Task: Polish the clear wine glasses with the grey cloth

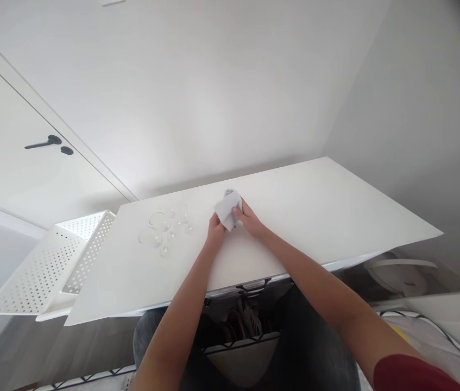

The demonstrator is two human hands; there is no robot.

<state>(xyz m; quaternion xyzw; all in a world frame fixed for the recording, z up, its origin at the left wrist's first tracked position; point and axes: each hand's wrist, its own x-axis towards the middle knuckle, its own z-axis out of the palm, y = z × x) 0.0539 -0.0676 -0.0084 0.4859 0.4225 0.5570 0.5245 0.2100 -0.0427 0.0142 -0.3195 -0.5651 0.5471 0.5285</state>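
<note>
Both my hands are over the middle of the white table (295, 212), closed around a white cloth (226, 209). My left hand (215, 229) grips its lower left side. On the right side, my right hand (249, 218) has its thumb pressed on the cloth's front. A small greyish round shape shows at the top of the bundle; I cannot tell whether it is a glass inside or a fold. Left of my hands, several clear stemmed glasses (165, 224) stand or lie close together, their outlines faint against the tabletop.
A white perforated metal rack (44, 266) stands at the table's left end. Behind the table is a white wall (213, 98); a door with a black handle (46, 142) is at the left. Under the right side sits a round whitish object (401, 277).
</note>
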